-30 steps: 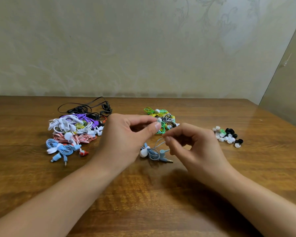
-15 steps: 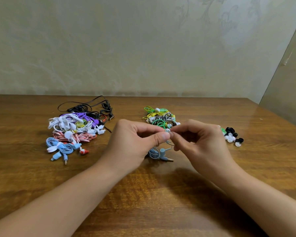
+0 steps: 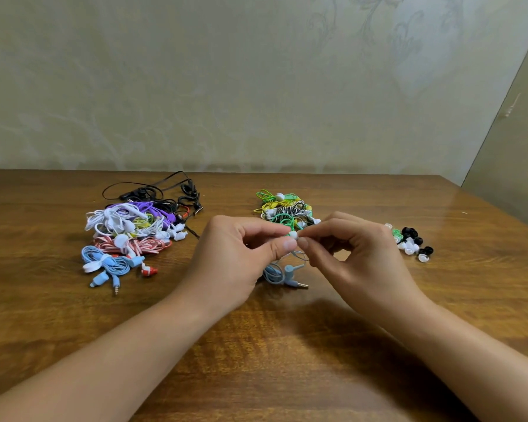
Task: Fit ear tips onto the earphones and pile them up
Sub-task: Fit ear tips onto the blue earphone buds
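My left hand pinches the earbud of a light blue earphone between thumb and forefinger. My right hand meets it fingertip to fingertip and pinches a small white ear tip against the bud. The blue earphone's coiled cable and plug hang down to the table between my hands. A heap of loose white, black and green ear tips lies right of my right hand.
A large pile of bundled earphones in white, purple, red, blue and black lies at the left. A smaller pile of green, yellow and striped earphones sits behind my hands. All rest on a wooden table against a wall.
My right hand moved left to meet my left hand. The two hands came together and rose slightly, with the white ear tip now pressed at the earbud.
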